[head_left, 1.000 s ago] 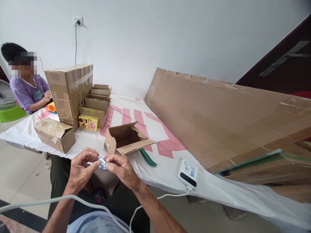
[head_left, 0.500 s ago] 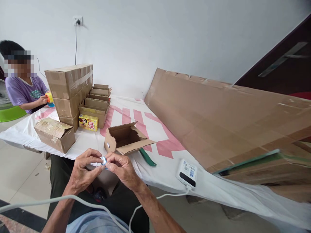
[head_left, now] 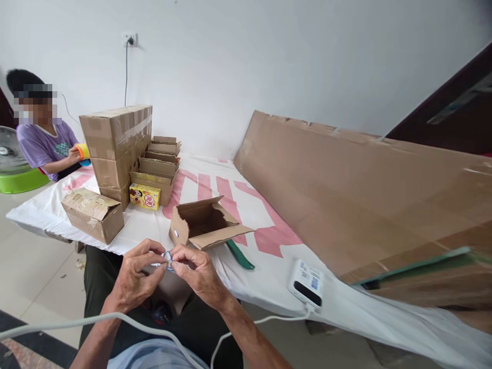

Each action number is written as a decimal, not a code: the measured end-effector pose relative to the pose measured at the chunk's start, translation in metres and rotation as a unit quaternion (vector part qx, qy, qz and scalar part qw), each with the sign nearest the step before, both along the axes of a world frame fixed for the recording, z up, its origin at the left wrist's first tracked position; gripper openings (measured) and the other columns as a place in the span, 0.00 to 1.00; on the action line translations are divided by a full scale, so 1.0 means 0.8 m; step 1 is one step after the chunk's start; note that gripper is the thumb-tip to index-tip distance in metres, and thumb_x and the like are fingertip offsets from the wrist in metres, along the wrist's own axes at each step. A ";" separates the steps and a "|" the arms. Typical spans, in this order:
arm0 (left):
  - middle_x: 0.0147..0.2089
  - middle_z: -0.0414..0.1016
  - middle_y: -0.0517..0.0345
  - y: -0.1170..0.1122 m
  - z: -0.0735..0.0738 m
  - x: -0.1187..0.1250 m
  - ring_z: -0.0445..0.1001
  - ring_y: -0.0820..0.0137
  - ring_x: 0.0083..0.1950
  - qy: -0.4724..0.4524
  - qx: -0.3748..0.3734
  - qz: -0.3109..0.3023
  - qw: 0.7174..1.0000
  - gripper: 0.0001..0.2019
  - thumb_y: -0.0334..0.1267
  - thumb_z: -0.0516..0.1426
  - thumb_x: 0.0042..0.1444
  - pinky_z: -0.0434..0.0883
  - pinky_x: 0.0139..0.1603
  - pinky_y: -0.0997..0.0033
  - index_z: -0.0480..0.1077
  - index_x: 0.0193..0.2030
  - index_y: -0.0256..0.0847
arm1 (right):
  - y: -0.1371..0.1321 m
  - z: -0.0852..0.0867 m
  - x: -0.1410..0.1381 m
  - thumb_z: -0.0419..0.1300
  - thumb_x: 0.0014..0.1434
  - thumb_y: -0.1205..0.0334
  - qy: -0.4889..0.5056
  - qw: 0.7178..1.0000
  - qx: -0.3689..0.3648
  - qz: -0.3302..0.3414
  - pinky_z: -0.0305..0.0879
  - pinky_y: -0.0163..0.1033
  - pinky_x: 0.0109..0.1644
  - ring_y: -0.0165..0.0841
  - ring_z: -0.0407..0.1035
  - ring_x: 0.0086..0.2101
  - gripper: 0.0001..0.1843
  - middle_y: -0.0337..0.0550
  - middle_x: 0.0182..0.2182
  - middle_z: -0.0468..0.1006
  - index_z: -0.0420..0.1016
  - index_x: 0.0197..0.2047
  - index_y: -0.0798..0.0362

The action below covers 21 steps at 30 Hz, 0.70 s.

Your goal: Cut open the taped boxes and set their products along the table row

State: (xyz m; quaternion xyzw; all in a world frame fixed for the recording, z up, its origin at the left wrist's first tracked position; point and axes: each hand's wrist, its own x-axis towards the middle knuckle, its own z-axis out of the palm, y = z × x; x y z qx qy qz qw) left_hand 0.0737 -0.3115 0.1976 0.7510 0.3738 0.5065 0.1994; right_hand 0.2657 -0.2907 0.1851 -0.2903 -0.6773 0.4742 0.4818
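My left hand (head_left: 134, 277) and my right hand (head_left: 196, 274) meet over my lap at the table's near edge. Both pinch a small white and blue object (head_left: 167, 255) between thumb and fingertips; most of it is hidden by the fingers. Just beyond my hands an open cardboard box (head_left: 203, 223) lies on the white cloth (head_left: 269, 261), its flaps spread and a small sticker on its near side. A green-handled tool (head_left: 240, 254) rests beside the box.
Stacked taped cartons (head_left: 115, 146) and open cartons (head_left: 157, 164) stand at the back left, with a yellow packet (head_left: 145, 197) and a taped small box (head_left: 93, 213). A large cardboard sheet (head_left: 365, 189) leans at right. A white power bank (head_left: 306, 283) with cable lies near. A person in purple (head_left: 46, 146) sits far left.
My fingers have turned the small object and closed tighter round it, so less of it shows. The view shifted slightly. The person at far left lifted an orange tape roll.
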 end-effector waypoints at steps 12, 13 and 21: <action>0.35 0.81 0.52 0.025 0.007 -0.024 0.78 0.67 0.35 -0.019 -0.037 -0.004 0.999 0.09 0.34 0.61 0.64 0.74 0.41 0.68 0.78 0.31 0.41 | 0.027 -0.018 -0.017 0.66 0.61 0.55 0.007 0.999 -0.032 0.003 0.63 0.36 0.36 0.33 0.67 0.31 0.13 0.39 0.30 0.76 0.76 0.27 0.50; 0.35 0.81 0.52 0.031 0.008 -0.030 0.78 0.67 0.35 -0.023 -0.040 0.005 0.999 0.09 0.34 0.61 0.63 0.74 0.41 0.68 0.78 0.31 0.41 | 0.030 -0.020 -0.020 0.66 0.62 0.54 0.008 0.999 -0.037 0.002 0.62 0.36 0.36 0.32 0.66 0.31 0.13 0.39 0.30 0.76 0.76 0.28 0.50; 0.29 0.81 0.54 0.132 0.023 -0.153 0.76 0.66 0.31 -0.168 -0.085 0.275 0.943 0.08 0.42 0.68 0.49 0.70 0.33 0.69 0.80 0.28 0.40 | 0.050 -0.034 -0.031 0.67 0.63 0.49 0.014 0.997 -0.066 0.022 0.63 0.37 0.37 0.34 0.68 0.33 0.16 0.41 0.32 0.78 0.79 0.30 0.50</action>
